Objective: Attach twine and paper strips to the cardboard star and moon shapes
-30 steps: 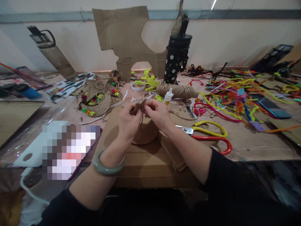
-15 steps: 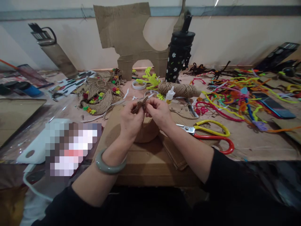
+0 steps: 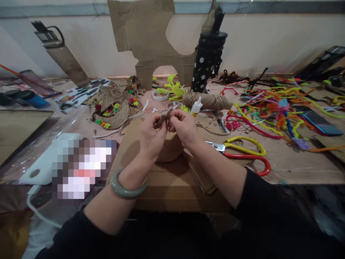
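Note:
Both hands meet over a round cardboard piece (image 3: 171, 151) on a cardboard box (image 3: 151, 185). My left hand (image 3: 152, 135) is closed on a small brown twisted piece (image 3: 161, 119), perhaps twine. The fingertips of my right hand (image 3: 184, 127) pinch the same piece at its right end. Its exact shape is partly hidden by my fingers. Just behind my right hand stands a small white glue bottle (image 3: 196, 107). A roll of twine (image 3: 206, 100) lies behind that bottle.
Scissors (image 3: 231, 147) with yellow and red handles lie beside my right forearm. Colourful pipe cleaners (image 3: 283, 108) are heaped at right. Coiled twine with flowers (image 3: 118, 108) lies at left, near a white power bank (image 3: 51, 158). A black flowered bottle (image 3: 206, 64) stands behind.
The view has shifted slightly, so most things appear a little further right or higher. Both hands keep hold of the brown piece, with only small finger movement.

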`<act>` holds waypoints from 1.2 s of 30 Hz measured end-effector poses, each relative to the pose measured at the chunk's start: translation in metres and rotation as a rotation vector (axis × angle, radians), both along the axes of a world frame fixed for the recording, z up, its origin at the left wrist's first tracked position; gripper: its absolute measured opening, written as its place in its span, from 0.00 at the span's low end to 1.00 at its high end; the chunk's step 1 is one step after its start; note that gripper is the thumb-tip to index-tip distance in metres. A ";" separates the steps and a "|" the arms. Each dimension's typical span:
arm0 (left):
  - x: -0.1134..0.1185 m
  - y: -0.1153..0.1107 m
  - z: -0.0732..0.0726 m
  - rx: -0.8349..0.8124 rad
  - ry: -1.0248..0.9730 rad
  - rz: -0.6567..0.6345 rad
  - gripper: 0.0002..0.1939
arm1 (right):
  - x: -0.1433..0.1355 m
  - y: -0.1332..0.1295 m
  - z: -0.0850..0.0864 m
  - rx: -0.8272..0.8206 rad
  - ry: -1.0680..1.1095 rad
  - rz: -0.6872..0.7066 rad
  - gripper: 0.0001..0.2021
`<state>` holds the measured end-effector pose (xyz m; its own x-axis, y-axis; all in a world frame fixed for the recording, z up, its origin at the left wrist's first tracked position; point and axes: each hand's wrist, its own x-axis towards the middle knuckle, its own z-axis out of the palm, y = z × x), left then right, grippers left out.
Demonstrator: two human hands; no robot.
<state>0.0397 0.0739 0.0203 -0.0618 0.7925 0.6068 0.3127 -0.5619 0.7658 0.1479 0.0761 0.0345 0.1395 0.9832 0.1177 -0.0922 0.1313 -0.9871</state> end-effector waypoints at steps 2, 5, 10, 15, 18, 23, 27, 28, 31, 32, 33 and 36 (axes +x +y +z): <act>0.001 -0.001 0.001 -0.014 -0.030 -0.014 0.02 | 0.000 -0.001 0.001 -0.006 0.016 -0.001 0.02; 0.002 -0.003 0.003 -0.073 -0.080 -0.034 0.02 | 0.000 -0.001 0.000 0.000 0.024 -0.002 0.02; 0.002 -0.006 0.011 -0.219 -0.095 0.009 0.01 | -0.001 -0.002 -0.001 0.013 0.012 0.006 0.03; 0.001 -0.005 0.011 -0.186 -0.101 0.023 0.02 | -0.002 -0.002 -0.002 0.035 0.029 0.016 0.06; 0.001 -0.003 0.007 -0.096 -0.098 0.002 0.03 | -0.002 -0.001 -0.004 0.031 0.024 0.001 0.07; 0.000 -0.001 0.002 0.032 -0.024 0.016 0.04 | -0.004 0.000 -0.004 0.020 0.034 -0.021 0.06; 0.000 -0.001 0.000 0.025 0.008 0.009 0.04 | -0.006 -0.002 0.001 -0.008 0.027 -0.047 0.05; 0.000 -0.001 0.000 0.013 0.003 0.002 0.04 | -0.006 -0.002 0.002 -0.014 0.034 -0.055 0.05; 0.001 -0.002 0.001 -0.029 -0.025 -0.015 0.03 | -0.006 -0.004 0.004 -0.019 0.061 -0.061 0.05; 0.001 -0.002 0.002 -0.041 -0.039 -0.018 0.02 | -0.006 -0.004 0.004 -0.016 0.069 -0.056 0.05; 0.002 -0.003 0.003 -0.049 -0.055 -0.017 0.02 | -0.006 -0.004 0.004 -0.013 0.076 -0.047 0.05; 0.002 -0.003 0.006 -0.062 -0.081 0.019 0.03 | -0.006 -0.004 0.001 0.002 0.096 -0.021 0.05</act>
